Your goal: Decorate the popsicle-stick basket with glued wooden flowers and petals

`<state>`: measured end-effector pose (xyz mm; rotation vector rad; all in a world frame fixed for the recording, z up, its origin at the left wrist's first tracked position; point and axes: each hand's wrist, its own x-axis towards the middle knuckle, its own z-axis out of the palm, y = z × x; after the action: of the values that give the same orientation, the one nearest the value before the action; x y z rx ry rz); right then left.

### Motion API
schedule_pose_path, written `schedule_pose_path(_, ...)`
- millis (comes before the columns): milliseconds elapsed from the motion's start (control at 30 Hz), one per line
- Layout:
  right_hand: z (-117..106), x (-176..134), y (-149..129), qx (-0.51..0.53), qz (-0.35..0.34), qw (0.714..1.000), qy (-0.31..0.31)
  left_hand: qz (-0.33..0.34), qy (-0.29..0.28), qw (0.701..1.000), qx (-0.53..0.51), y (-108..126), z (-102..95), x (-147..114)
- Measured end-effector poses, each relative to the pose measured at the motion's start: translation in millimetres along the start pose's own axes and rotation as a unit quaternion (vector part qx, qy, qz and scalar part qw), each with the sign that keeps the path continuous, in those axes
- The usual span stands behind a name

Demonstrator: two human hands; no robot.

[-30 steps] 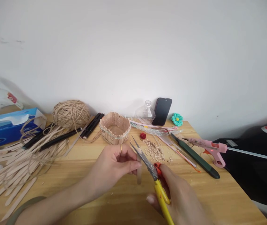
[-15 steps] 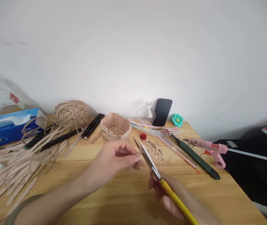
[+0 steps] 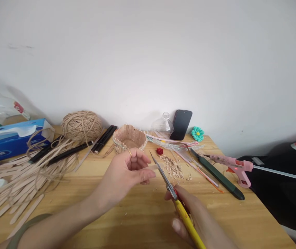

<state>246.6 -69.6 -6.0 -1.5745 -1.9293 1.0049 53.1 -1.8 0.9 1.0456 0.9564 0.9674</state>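
Between thumb and fingers, my left hand [image 3: 131, 169] pinches a thin wooden craft stick [image 3: 153, 167], whose end meets the scissor blades. My right hand [image 3: 186, 214] is wrapped around the yellow handles of the scissors [image 3: 168, 185]. Their blades look nearly closed at the stick. A heap of wood clippings [image 3: 173, 167] lies just beyond the blades, with a small red rose [image 3: 159, 151] beside it. Behind my left hand stands a small basket [image 3: 122, 137] walled with wooden pieces and banded with a silvery strip.
Loose craft sticks [image 3: 20, 193], a twine ball [image 3: 81, 125], black markers [image 3: 105, 139] and a blue tissue box [image 3: 15, 140] crowd the left. To the right lie a green-handled cutter [image 3: 217, 174] and a pink glue gun [image 3: 237, 167]. A phone [image 3: 181, 124] leans at the wall near a turquoise flower [image 3: 197, 134].
The scissor blades have come together at the stick. My left hand has shifted slightly left and up, and the handles have drawn closer in my right hand.
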Motion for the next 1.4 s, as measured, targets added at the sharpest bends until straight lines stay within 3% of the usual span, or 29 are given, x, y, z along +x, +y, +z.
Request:
schedule_pose_path(400,0,2,0,-0.025,0.018,0.999,-0.008,-0.043,-0.057,0.997,0.039,0,3.2,0)
schedule_pose_path(700,-7,3,2,-0.035,0.014,0.999,-0.032,-0.061,-0.03,0.998,0.012,0,3.7,-1)
schedule_pose_path(1167,-4,11,-6,-0.069,0.095,0.991,-0.065,-0.056,-0.024,0.998,0.028,-2,5.2,-2)
schedule_pose_path(1400,1,5,7,-0.073,0.061,0.993,-0.068,-0.073,-0.039,0.996,0.042,-9,6.5,-3)
